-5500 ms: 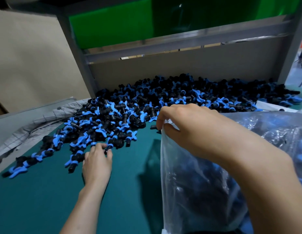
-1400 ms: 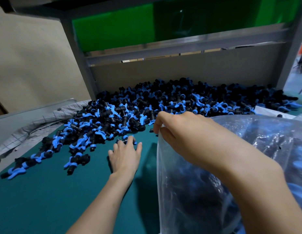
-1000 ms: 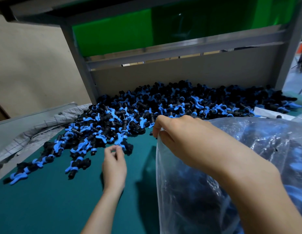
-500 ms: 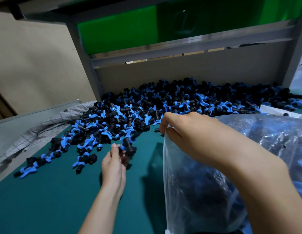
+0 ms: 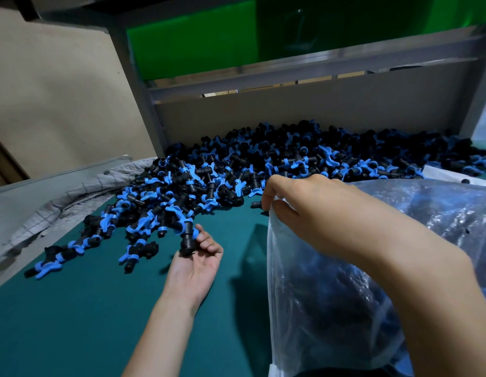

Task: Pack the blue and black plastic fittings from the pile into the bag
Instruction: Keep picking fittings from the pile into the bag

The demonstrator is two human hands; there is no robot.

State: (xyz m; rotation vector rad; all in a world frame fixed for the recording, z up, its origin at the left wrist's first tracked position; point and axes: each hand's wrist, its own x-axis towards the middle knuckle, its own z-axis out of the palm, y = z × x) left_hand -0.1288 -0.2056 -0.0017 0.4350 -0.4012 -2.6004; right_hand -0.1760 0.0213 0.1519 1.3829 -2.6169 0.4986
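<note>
Entry: one person, two arms in the head view.

- Left hand [image 5: 198,257]: bare. The palm side is in view, with fine creases across it. The fingers are slim and the wrist narrow.
- Left forearm [image 5: 160,330]: bare along its whole visible length, slender, cut off by the lower edge of the view.
- Right hand [image 5: 304,202]: bare. The back is in view, smooth, with lightly marked knuckles.
- Right forearm [image 5: 399,268]: bare as far as the frame's edge. It looks broad and bulky, close under the wide-angle lens.
</note>
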